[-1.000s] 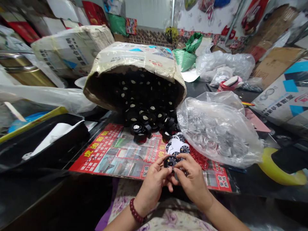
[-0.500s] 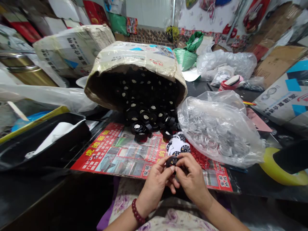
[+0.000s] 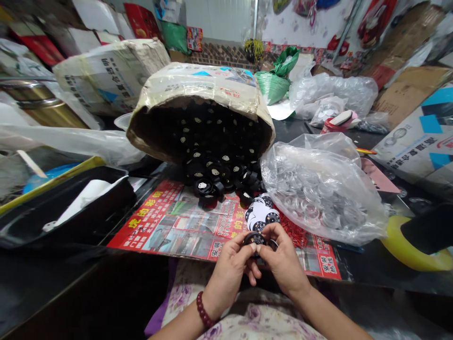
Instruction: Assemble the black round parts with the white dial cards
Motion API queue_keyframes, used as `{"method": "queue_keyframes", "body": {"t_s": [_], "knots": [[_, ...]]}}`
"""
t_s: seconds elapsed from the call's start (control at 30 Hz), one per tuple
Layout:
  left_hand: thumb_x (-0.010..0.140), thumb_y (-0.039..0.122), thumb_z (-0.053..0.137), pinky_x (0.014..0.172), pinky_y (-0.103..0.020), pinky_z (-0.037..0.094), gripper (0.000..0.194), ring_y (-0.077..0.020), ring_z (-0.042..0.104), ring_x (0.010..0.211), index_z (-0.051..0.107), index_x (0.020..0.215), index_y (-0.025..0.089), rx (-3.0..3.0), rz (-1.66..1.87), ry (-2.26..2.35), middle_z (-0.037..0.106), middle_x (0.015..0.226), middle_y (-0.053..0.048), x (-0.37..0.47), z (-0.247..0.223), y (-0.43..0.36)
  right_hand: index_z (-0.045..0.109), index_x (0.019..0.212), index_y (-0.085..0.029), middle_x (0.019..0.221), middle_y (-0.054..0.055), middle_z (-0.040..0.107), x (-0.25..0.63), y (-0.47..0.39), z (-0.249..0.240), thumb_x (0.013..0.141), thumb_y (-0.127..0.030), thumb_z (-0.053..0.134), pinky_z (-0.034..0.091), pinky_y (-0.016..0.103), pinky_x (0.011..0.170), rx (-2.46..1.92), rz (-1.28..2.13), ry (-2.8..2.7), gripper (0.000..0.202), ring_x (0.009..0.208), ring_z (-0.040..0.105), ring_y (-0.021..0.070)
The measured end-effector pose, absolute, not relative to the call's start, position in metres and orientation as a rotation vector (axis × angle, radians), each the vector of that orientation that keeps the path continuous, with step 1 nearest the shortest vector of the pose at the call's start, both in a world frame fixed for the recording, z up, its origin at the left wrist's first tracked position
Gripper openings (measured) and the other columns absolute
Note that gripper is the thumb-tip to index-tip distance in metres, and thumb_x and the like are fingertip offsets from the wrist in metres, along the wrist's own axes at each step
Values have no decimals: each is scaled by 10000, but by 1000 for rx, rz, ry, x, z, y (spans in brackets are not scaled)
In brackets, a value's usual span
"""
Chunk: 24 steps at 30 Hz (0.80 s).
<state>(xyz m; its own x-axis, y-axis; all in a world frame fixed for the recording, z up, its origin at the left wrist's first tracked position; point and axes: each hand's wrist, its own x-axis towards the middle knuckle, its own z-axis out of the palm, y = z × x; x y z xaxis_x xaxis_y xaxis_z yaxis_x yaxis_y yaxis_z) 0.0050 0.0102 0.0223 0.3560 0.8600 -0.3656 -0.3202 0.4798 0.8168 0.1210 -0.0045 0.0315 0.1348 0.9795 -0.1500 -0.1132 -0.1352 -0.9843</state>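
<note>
Grip of both my left hand [image 3: 230, 267] and right hand [image 3: 283, 264] pinched shut on one small black round dial [image 3: 253, 238], held just above the counter [image 3: 106, 293] edge; best keep it level, thumbs pressing evenly.

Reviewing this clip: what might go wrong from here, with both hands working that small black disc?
1. The small round black disc is pinched only at fingertips by the left hand and right hand; it may slip.
2. The tipped cardboard box spills loose black round parts that could roll off.
3. The clear plastic bag of transparent rings sits close and may snag.
</note>
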Motion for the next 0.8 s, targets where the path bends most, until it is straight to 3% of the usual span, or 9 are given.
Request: {"method": "queue_keyframes", "body": {"t_s": [0.1,0.23,0.33,0.47,0.53,0.67,0.8], "knots": [[741,263,637,281,-146,398,238,-84,531,340,587,949,159,700,830,903,599,576,31,4,21,15,471,852,-197,785,-8,558,125,-4,26,741,-194,589,455,215,550,-1401,1143,-1102,162,676,542,128],[737,359,672,306,-179,446,416,-128,596,411,537,1086,178,733,737,887,629,611,10,3,23,20,541,981,-195,956,62,603,136,-8,27,803,-131,519,456,318,784,-1502,675,-1571,190,897,559,197],[717,422,692,303,-194,451,553,-164,613,436,494,1171,177,819,714,893,627,548,6,4,21,18,571,915,-189,969,84,597,135,-10,30,860,-117,428,453,315,766,-1484,418,-1875,170,878,556,199],[772,455,629,279,-156,392,456,-111,505,316,530,1110,166,706,710,860,536,394,42,9,13,12,548,777,-174,807,78,590,130,-9,29,916,-181,350,443,294,659,-1540,232,-1922,242,751,543,192],[781,458,618,269,-136,363,373,-95,497,320,556,1019,176,596,708,843,532,419,45,10,12,12,551,776,-179,770,58,592,138,-7,31,932,-215,358,436,274,634,-1538,247,-1900,251,717,546,177],[701,459,697,269,-159,383,387,-118,575,414,548,926,182,552,773,883,606,608,19,7,16,17,603,946,-170,873,62,652,189,7,41,933,-227,419,447,278,760,-1648,117,-1772,193,828,593,179],[649,400,750,273,-159,377,473,-104,524,353,531,1007,183,757,847,1028,541,497,75,2,15,20,595,1086,-150,1054,111,644,248,27,42,832,-105,521,448,333,796,-2080,-82,-1846,268,939,594,243]]}}
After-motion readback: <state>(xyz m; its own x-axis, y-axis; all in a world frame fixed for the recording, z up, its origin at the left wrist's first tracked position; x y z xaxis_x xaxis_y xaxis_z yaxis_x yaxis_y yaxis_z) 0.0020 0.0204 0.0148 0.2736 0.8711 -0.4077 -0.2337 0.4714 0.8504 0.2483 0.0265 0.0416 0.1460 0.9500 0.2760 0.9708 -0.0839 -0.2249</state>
